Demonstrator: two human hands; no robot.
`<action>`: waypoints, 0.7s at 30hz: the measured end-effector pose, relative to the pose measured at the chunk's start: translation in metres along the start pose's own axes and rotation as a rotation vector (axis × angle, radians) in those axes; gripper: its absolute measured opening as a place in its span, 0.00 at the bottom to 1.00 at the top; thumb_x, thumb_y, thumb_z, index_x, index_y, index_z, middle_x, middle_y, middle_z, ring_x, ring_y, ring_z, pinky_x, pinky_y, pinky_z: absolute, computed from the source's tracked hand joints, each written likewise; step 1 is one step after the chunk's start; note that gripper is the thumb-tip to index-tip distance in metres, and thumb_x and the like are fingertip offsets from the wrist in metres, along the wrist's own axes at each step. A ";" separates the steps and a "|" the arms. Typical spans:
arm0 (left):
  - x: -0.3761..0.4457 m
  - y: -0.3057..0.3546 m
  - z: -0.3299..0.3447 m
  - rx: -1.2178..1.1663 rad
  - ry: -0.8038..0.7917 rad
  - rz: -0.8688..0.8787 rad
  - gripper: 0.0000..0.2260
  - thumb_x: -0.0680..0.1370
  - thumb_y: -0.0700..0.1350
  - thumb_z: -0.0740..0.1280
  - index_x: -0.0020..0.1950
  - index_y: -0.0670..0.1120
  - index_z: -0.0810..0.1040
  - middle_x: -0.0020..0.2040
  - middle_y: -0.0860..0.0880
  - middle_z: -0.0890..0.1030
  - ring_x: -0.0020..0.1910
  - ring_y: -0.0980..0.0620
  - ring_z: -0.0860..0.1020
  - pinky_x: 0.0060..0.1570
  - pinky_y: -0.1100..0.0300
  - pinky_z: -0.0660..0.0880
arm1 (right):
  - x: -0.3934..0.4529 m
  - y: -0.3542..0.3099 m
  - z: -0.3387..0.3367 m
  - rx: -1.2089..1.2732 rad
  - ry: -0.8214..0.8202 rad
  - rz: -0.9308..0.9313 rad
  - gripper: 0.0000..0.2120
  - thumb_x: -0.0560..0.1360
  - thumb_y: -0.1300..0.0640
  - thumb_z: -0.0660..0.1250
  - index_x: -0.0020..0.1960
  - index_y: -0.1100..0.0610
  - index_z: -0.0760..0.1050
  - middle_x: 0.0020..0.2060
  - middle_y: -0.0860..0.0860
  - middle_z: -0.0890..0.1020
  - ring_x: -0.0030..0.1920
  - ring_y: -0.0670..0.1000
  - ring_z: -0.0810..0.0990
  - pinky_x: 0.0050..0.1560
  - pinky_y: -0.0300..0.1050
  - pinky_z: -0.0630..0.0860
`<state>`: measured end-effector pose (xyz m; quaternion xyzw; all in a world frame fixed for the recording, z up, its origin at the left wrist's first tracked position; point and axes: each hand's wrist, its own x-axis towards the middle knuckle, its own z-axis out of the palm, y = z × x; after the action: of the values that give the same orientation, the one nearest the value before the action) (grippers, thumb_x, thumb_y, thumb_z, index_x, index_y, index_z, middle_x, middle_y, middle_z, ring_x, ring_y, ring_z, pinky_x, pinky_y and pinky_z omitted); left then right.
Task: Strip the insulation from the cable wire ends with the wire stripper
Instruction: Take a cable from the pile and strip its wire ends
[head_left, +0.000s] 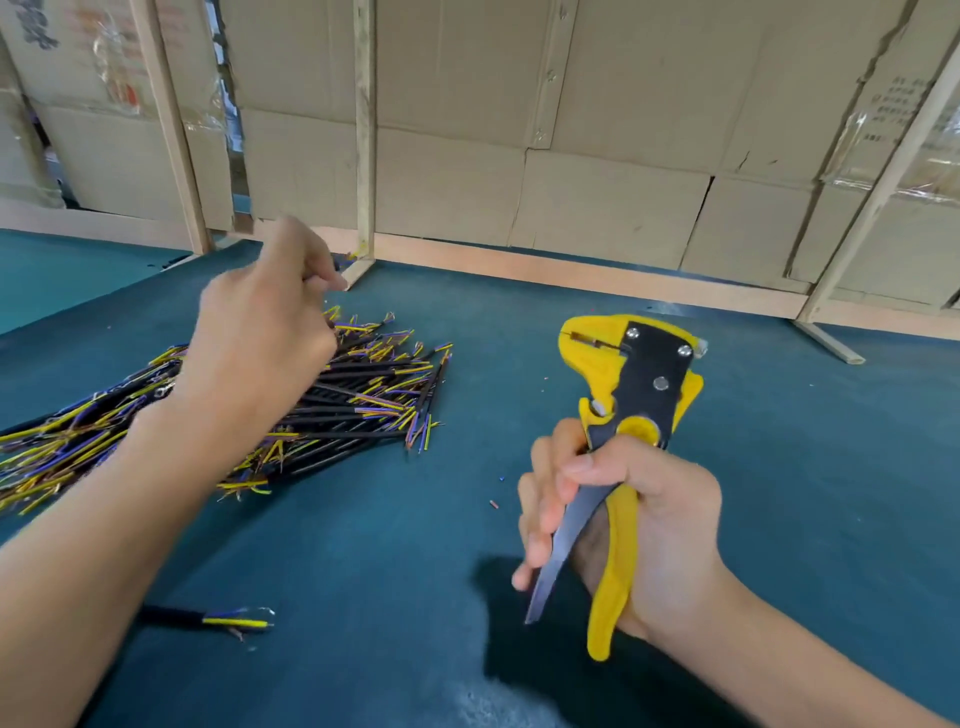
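Right hand (639, 519) grips the yellow-and-black wire stripper (623, 441) by its handles, fingers curled round the grey metal handle, palm against the yellow one. Tool held upright above the mat; long axis runs near vertical, tilted slightly, yellow jaw head up and away from the person, handle ends pointing down toward them. The jaw opening faces left, toward the cable pile.

Left hand (265, 332) raised over the pile, blurred, fingers bunched together at the tips. A short dark cable end (344, 260) with yellow strands shows just past the fingertips; the hand appears to pinch it, though blur makes the grip hard to confirm. The two hands are well apart.

Heap of black-sheathed cable pieces with yellow, blue and brown inner wires (358, 389) lies under and beside the left forearm, long axes mostly running left to right, frayed ends fanned toward the stripper.

One single black cable piece (218, 619) lies apart, near the left elbow, its coloured ends pointing right.

Small insulation scraps (493, 503) dot the mat between pile and stripper.

Surface: dark teal mat (363, 571). Behind: light wooden frame posts (365, 130) and a wall of flattened brown cardboard (571, 156).
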<state>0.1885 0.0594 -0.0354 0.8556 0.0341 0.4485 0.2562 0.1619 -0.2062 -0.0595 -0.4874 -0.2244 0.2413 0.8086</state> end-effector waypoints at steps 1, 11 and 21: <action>-0.001 0.003 0.002 -0.007 -0.021 0.037 0.15 0.78 0.35 0.61 0.49 0.57 0.63 0.47 0.52 0.84 0.45 0.40 0.80 0.45 0.50 0.72 | 0.002 -0.002 0.001 0.002 0.013 -0.006 0.05 0.60 0.58 0.65 0.28 0.59 0.71 0.25 0.56 0.72 0.24 0.57 0.74 0.31 0.53 0.78; -0.032 0.053 0.019 -0.025 -0.049 0.506 0.07 0.80 0.36 0.65 0.56 0.40 0.81 0.41 0.48 0.83 0.40 0.49 0.74 0.44 0.50 0.70 | 0.004 -0.005 0.001 0.046 0.126 -0.039 0.07 0.68 0.62 0.64 0.32 0.61 0.76 0.30 0.60 0.76 0.31 0.62 0.79 0.38 0.62 0.80; -0.042 0.061 0.026 -0.141 -0.160 0.677 0.08 0.80 0.35 0.66 0.56 0.38 0.82 0.46 0.48 0.84 0.38 0.45 0.80 0.42 0.43 0.74 | 0.015 -0.008 -0.012 -0.030 0.358 -0.222 0.11 0.70 0.59 0.76 0.48 0.67 0.83 0.40 0.62 0.82 0.37 0.59 0.80 0.44 0.55 0.82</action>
<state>0.1735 -0.0160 -0.0506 0.8309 -0.3026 0.4409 0.1535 0.1817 -0.2085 -0.0559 -0.5067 -0.1332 0.0569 0.8499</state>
